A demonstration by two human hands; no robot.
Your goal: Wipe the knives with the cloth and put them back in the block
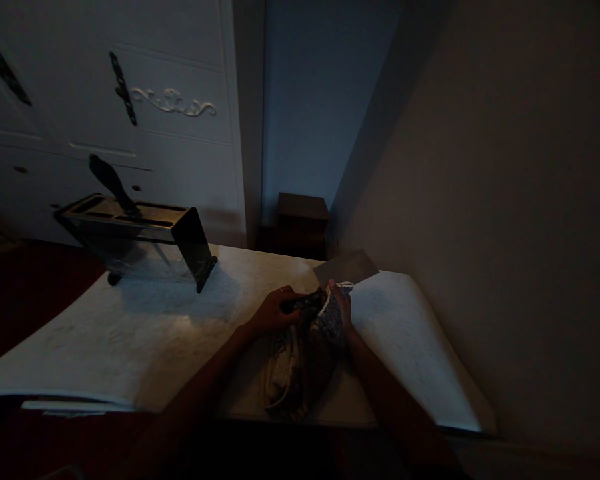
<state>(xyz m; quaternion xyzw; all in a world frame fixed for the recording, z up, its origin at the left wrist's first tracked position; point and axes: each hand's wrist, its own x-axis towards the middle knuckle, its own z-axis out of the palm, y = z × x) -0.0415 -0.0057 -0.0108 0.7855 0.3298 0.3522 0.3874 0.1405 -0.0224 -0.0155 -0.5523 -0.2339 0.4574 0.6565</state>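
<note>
A cleaver with a dark handle and a wide rectangular blade is held over the white tabletop. My left hand is closed around its handle. A patterned cloth hangs down below the cleaver and is bunched toward its right end. My right hand is closed on the cloth where handle and blade meet; its fingers are partly hidden. To the left stands a knife block with a clear front and dark ends. One black-handled knife sticks up from a slot in its top.
The pale marbled table runs across the view in front of me. White cabinets with dark handles stand behind it. A plain wall rises close on the right. A small brown box-like piece sits low in the corner. The light is dim.
</note>
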